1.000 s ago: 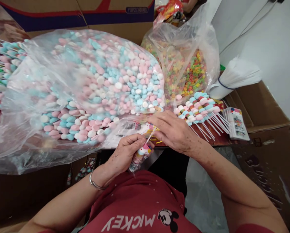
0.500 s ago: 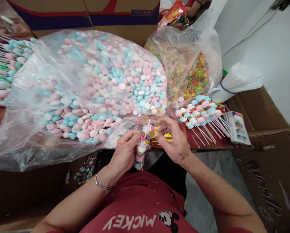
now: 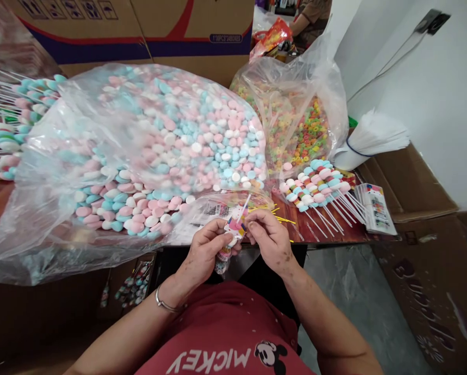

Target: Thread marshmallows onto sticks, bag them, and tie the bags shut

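My left hand (image 3: 210, 252) is closed around a candy skewer (image 3: 222, 259) in a printed clear wrapper, with marshmallow-like sweets inside. Its white stick (image 3: 244, 207) points up and away from me, out of the bunched upper part of the wrapper (image 3: 235, 227). My right hand (image 3: 270, 239) is closed, thumb and fingers pinched together at the right side of that bunched part; what lies between the fingertips is hidden. Just beyond it are yellow twist ties (image 3: 283, 219) on the table (image 3: 301, 229). A clear bag with a printed label (image 3: 217, 209) lies behind my hands.
A large clear bag of pink, blue and white sweets (image 3: 196, 147) fills the left and middle. Behind right is a bag of coloured ring candies (image 3: 309, 127). Assembled skewers (image 3: 319, 185), flat printed wrappers (image 3: 375, 208), a white mug of sticks (image 3: 346, 156) and cardboard boxes (image 3: 424, 271) are at right.
My right hand has come in from above the yellow ties to the wrapper's bunched part, its fingers now pinched. The left hand keeps its hold on the skewer, which is tipped further right.
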Motion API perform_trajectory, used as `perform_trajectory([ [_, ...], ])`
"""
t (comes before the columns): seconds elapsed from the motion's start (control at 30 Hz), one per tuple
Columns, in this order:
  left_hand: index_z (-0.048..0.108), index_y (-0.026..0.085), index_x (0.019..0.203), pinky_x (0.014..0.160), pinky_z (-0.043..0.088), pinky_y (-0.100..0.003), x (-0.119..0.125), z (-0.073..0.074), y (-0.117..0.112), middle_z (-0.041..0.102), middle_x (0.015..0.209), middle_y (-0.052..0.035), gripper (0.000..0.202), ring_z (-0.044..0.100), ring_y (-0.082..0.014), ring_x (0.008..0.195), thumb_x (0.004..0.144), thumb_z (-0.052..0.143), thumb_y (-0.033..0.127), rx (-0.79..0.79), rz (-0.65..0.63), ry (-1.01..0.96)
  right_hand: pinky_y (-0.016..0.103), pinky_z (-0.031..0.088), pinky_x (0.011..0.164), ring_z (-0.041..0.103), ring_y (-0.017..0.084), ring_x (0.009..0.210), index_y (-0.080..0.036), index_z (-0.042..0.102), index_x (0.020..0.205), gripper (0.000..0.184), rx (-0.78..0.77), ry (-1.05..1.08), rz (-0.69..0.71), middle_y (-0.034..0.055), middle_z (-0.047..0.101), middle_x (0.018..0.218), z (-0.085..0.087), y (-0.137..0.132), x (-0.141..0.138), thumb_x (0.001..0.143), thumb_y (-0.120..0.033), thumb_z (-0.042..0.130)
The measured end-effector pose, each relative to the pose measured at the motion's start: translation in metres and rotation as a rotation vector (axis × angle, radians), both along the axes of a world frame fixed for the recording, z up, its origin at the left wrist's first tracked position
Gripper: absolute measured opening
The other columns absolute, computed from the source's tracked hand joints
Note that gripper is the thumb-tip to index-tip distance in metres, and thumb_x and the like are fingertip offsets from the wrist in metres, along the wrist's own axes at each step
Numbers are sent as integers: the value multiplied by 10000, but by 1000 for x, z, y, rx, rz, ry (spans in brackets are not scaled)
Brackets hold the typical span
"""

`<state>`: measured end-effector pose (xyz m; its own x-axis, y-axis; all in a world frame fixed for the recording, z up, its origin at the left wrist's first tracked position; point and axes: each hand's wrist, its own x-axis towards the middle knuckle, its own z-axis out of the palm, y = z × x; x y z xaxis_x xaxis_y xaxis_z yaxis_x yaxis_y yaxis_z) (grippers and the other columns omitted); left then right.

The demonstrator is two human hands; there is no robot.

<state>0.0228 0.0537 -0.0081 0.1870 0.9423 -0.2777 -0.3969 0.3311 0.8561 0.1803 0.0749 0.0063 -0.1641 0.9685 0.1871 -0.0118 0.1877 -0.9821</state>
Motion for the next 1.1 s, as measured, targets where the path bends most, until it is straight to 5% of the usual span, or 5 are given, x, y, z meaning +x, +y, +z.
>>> perform_trajectory([
  [0.4, 577, 164, 808, 361, 360, -129, -5, 10, -4, 662, 529, -5, 299, 573, -91, 412, 766, 722, 422, -95, -79, 74, 242, 475, 649, 589, 108, 693, -171, 598, 1022, 173, -16, -281, 533, 0, 640, 808, 18, 8, 16, 888, -278, 569],
  [0.57, 552, 185, 753, 323, 376, -148, -4, 32, 14, 657, 531, 14, 324, 601, -121, 406, 689, 783, 402, -31, -21, 98, 254, 438, 702, 531, 114, 744, -163, 629, 866, 92, 214, -387, 382, -4, 599, 793, 29, 23, 10, 850, -251, 606],
  [0.7, 585, 180, 771, 319, 413, -176, -3, 53, 29, 614, 506, 40, 293, 574, -116, 365, 685, 795, 365, 106, 17, 94, 211, 401, 596, 466, 80, 643, -168, 581, 887, 91, 237, -224, 318, -37, 542, 755, 43, 30, 0, 819, -229, 581],
  [0.93, 616, 163, 748, 296, 388, -176, -11, 74, 30, 619, 517, 9, 217, 547, -111, 352, 746, 738, 342, 183, -105, 167, 175, 403, 588, 501, 49, 600, -193, 415, 714, 155, 254, -158, 460, -77, 452, 664, 66, 31, 0, 788, -153, 545],
  [1.1, 627, 183, 690, 311, 422, -193, -7, 77, 26, 630, 502, -6, 159, 565, -130, 374, 741, 727, 295, 223, -124, 199, 197, 421, 619, 517, 58, 596, -180, 473, 801, 69, 217, -99, 609, -61, 541, 675, 68, 29, 9, 841, -195, 527],
])
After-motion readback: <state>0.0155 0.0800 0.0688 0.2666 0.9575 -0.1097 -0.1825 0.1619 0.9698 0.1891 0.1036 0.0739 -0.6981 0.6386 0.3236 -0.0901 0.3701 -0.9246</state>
